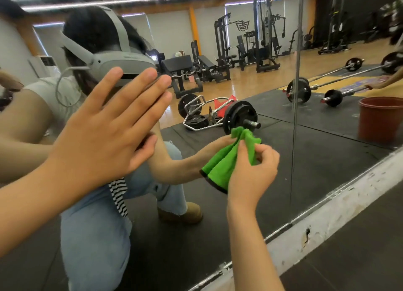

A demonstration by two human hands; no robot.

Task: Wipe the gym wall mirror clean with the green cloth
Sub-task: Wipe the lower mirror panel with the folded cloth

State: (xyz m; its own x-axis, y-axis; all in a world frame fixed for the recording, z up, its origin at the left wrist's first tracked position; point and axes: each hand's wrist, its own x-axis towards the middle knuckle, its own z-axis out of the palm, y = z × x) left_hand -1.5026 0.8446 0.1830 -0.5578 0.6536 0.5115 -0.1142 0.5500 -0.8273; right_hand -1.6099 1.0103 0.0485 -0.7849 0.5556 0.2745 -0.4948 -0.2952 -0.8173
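Fabric this limp should handle easily: the green cloth (224, 160) looks light, soft and floppy, unlikely to slip or be damaged. It would probably wipe better gathered into a flat pad under the palm than dangling from one corner, since a loose fold gives little pressure on glass. It sits just off the centre of the view, toward 4 o'clock, low on the mirror (327, 157). It seems to meet its own reflection there, though I cannot tell how firmly it presses. The right hand (254, 173), at 5 o'clock of the cloth, pinches a bunched upper fold between thumb and curled fingers, and the rest hangs down toward 7 o'clock. The cloth is vivid green with a plush, ribbed look and a dark bound edge along its lower hem, creased into several loose pleats. At 9 o'clock of the cloth, the left hand (104, 129) lies against the glass with its fingers straight and slightly spread, gripping nothing.
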